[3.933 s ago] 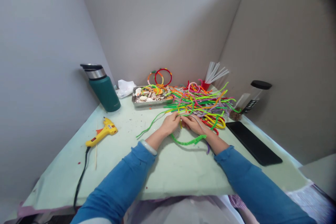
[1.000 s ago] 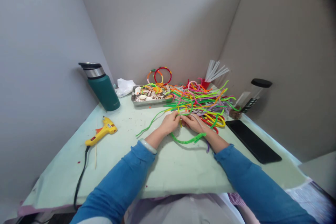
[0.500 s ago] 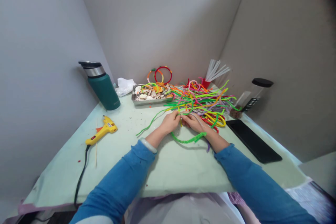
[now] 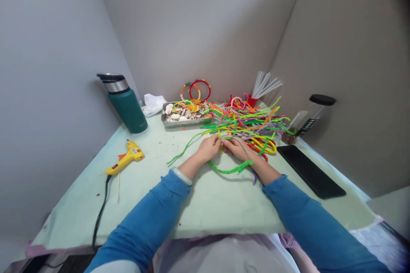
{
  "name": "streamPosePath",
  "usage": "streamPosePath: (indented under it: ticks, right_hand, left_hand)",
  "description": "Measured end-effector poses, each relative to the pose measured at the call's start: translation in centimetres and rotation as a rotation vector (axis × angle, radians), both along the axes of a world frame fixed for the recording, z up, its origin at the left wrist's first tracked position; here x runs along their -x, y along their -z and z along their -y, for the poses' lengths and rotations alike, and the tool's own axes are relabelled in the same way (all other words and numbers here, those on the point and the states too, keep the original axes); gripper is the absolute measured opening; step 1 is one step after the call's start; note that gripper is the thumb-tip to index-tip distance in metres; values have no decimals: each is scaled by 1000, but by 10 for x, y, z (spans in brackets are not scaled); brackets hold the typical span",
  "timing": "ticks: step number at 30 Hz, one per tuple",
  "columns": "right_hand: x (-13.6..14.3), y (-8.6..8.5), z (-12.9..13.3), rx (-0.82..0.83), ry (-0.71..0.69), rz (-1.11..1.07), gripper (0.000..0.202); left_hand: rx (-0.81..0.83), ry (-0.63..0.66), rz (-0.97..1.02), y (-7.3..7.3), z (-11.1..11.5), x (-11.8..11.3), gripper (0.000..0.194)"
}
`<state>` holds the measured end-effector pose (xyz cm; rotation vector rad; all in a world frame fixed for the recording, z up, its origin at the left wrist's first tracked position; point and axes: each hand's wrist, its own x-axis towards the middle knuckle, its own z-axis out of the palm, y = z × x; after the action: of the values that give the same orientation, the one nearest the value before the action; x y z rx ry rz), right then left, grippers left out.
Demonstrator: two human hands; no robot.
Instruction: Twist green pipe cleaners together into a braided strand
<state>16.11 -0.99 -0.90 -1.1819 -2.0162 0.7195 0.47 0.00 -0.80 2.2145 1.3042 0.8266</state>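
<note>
Both hands meet near the middle of the frame, above the pale green tabletop (image 4: 224, 217). The left hand (image 4: 209, 148) is closed, with thumb and fingertips pinched together on the far side of a hoop (image 4: 229, 171) partly covered in fuzzy green. The right hand (image 4: 236, 148) is curled just beside it, its fingertips also drawn in at the hoop — exactly what lies between the fingers is too small to tell. The hoop's green curve hangs below the hands, and a purple strand (image 4: 255, 178) shows by the right wrist.

Beyond the hands, right of centre, spreads a tangled pile of colourful fuzzy stems (image 4: 250, 118). To its left sits a metal tray (image 4: 187, 124) of shells, with a red ring (image 4: 210, 90) and an orange ring (image 4: 181, 93) behind it. A red cup (image 4: 252, 101) of pale strips stands behind the pile. At the right are a black-lidded jar (image 4: 312, 116) and a flat black slab (image 4: 310, 172); at the left, a green bottle (image 4: 130, 111) and a yellow glue gun (image 4: 124, 161) — its cord trailing to the lower left.
</note>
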Motion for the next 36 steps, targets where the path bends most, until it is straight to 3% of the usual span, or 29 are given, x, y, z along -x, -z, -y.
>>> streamPosePath:
  ticks: [36]
  right_hand:
    - [2,-3,2,46,8,-7,48]
  left_hand:
    - [21,16,22,-2,0,0,20]
